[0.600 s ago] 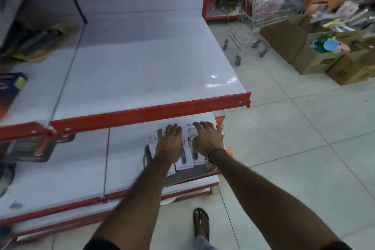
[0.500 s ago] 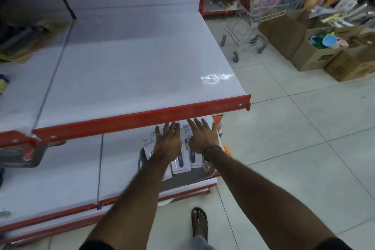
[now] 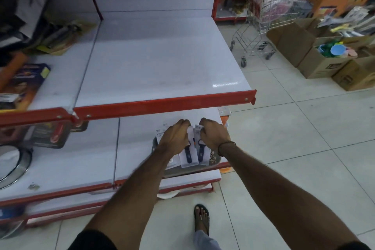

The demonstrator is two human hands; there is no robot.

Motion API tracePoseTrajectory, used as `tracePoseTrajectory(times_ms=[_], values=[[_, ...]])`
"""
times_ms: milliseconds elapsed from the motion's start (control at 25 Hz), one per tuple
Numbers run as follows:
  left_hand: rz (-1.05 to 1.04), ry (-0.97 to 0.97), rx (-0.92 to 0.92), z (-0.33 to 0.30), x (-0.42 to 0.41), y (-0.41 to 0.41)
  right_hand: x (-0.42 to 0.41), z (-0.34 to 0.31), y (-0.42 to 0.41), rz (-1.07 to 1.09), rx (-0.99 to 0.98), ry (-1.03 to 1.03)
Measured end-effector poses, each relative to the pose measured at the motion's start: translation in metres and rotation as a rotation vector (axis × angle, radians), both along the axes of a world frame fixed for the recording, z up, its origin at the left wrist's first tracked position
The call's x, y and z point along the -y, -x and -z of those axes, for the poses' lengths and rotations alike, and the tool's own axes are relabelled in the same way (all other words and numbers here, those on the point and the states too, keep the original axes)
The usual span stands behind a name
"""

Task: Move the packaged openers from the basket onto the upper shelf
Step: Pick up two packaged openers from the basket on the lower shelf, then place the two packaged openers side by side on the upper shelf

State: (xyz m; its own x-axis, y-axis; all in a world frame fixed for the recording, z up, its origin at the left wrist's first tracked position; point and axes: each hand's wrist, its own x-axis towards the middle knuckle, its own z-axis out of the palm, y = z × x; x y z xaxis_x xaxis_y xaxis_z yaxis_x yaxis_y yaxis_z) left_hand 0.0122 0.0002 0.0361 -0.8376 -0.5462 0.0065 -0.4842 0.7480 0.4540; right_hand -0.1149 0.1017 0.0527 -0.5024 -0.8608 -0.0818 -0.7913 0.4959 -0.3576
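A grey basket sits on the lower shelf, under the red front edge of the upper shelf. Packaged openers lie in it, white cards with dark blue handles. My left hand is curled over the top of one packaged opener. Beside it, my right hand is curled over the top of a second packaged opener. More white cards show under my left hand. The upper shelf's white surface lies above and behind my hands.
Boxed goods and a pile of packets lie on the upper shelf at the left. A round lid rests on the lower shelf. A shopping trolley and cardboard boxes stand on the tiled floor at right.
Both hands lay flat with spread fingers on the packages before; now the fingers are curled closed over the card tops. The view has shifted slightly.
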Motion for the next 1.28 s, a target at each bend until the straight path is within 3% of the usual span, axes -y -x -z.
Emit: tracePoseTrajectory(times_ms=[120,240,400,520,680,880,1160,1280], values=[[-0.001,0.01,-0.015,-0.034,-0.023,-0.037,-0.025,-0.025,-0.027,-0.039,-0.151,0.089],[0.007,0.156,-0.172,-0.081,-0.038,-0.078,-0.042,-0.059,-0.054,-0.086,-0.333,0.255],[-0.048,0.329,-0.425,-0.159,-0.035,-0.12,-0.04,-0.119,-0.078,-0.101,-0.341,0.552],[-0.107,0.361,-0.44,-0.21,0.001,-0.129,-0.005,-0.174,-0.087,-0.093,-0.315,0.672],[-0.158,0.315,-0.347,-0.258,0.071,-0.117,0.061,-0.225,-0.081,-0.101,-0.299,0.611],[-0.228,0.276,-0.256,-0.262,0.147,-0.087,0.14,-0.244,-0.05,-0.116,-0.318,0.568],[-0.235,0.155,-0.189,-0.212,0.184,-0.057,0.196,-0.196,-0.03,-0.164,-0.207,0.391],[-0.179,0.188,-0.136,-0.192,0.184,-0.057,0.2,-0.169,-0.032,-0.184,-0.136,0.357]])
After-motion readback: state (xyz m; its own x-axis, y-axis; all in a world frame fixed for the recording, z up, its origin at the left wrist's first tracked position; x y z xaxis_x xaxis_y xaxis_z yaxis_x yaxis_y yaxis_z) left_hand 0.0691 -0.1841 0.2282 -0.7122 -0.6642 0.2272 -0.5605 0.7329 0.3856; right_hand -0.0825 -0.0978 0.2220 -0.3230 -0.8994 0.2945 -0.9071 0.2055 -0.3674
